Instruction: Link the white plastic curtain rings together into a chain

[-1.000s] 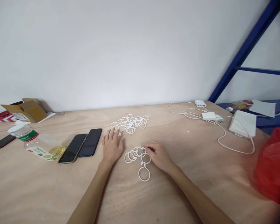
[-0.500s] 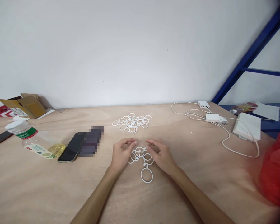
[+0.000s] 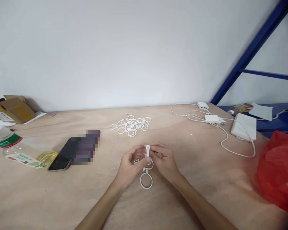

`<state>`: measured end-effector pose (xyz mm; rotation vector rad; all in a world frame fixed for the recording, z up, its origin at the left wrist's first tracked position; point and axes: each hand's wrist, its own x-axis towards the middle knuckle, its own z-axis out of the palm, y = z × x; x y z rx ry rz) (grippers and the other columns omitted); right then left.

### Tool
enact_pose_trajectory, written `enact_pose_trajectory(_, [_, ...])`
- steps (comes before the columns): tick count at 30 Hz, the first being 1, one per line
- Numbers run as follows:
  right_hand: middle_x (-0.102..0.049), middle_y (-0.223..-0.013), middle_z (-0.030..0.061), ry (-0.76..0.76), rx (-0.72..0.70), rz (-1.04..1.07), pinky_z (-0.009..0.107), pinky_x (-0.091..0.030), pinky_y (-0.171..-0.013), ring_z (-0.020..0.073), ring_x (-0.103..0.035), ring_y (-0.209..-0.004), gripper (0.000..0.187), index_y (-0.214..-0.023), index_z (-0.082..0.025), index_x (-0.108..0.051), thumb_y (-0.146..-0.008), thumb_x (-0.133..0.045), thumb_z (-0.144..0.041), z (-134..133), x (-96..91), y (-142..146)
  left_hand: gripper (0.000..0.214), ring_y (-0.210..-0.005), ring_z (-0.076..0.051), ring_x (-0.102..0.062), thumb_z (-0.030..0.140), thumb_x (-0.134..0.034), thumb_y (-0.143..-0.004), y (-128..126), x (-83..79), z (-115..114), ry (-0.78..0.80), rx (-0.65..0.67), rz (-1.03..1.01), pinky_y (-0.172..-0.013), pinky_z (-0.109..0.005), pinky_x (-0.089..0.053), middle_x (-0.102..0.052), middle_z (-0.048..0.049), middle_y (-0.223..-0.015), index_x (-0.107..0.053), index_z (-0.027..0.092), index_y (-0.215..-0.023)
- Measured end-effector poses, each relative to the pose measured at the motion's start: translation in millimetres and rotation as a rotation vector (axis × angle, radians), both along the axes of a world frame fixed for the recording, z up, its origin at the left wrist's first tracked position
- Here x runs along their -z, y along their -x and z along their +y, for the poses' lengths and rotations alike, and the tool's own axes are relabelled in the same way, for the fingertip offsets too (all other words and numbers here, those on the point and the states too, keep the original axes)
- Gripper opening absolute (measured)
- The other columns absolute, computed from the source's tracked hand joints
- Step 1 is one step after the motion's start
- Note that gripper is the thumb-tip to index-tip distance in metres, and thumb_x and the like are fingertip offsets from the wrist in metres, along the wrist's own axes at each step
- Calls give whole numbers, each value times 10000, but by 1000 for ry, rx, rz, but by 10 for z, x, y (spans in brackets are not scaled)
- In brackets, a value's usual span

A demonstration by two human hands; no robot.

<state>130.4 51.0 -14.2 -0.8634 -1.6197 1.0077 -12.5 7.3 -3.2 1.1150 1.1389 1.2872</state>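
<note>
Between the fingertips of both hands, a white curtain ring [image 3: 148, 152] is held up edge-on, its small eyelet at the top. My left hand [image 3: 131, 164] pinches it with thumb and fingers from the left. My right hand [image 3: 165, 162] closes on it from the right, its fingertips partly hidden behind the ring. Below the hands, another white ring [image 3: 146, 188] lies flat on the wooden table, near several more that the fingers partly cover. Farther back lies a loose pile of similar white rings [image 3: 131, 126].
On the left are a phone [image 3: 61, 155], a clear bottle with a green label [image 3: 11, 140] on its side and an open cardboard box [image 3: 18, 110]. On the right lie a white cable [image 3: 227, 135], a charger [image 3: 211, 118], a white box [image 3: 243, 127] and a red plastic bag [image 3: 278, 169].
My hands have come together and now hold one ring upright between them; before, they were apart over the near rings. The view has shifted slightly to the right.
</note>
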Motion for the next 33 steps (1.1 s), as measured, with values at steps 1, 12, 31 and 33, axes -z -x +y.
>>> enact_pose_trajectory(1, [-651, -811, 42, 18, -10, 9, 289, -470, -701, 168, -590, -775, 149, -839, -243, -752, -812, -613, -290, -1, -4, -8, 450, -860, -194, -631, 335, -734, -708, -25, 11, -8, 12, 51, -23, -812, -315, -497, -689, -106, -989, -634, 139, -1101])
enact_pose_trajectory(12, [-648, -653, 17, 355, -187, 117, 281, -471, -622, 144, -586, -625, 259, -698, -170, -667, -776, -643, -416, -23, -143, -32, 219, -710, -140, -535, 346, -641, -778, -21, 22, -65, -87, 62, 329, -671, -238, -436, -612, -10, -747, -692, 141, -837])
enact_pose_trajectory(31, [-649, -846, 67, -118, 57, -370, 345, -459, -811, 199, -573, -890, 142, -834, -193, -706, -818, -566, -174, 78, 144, -3, 416, -1148, -278, -498, 353, -472, -878, 439, 234, 335, -227, -217, 1141, -998, -436, -378, -558, -118, -1261, -555, 170, -1242])
enact_pose_trajectory(33, [-653, -841, 63, -132, 70, -366, 344, -456, -811, 196, -572, -883, 142, -814, -197, -698, -820, -560, -165, 92, 164, -5, 421, -1140, -311, -481, 299, -448, -883, 489, 286, 467, -236, -289, 1275, -959, -472, -385, -544, -124, -1283, -523, 188, -1282])
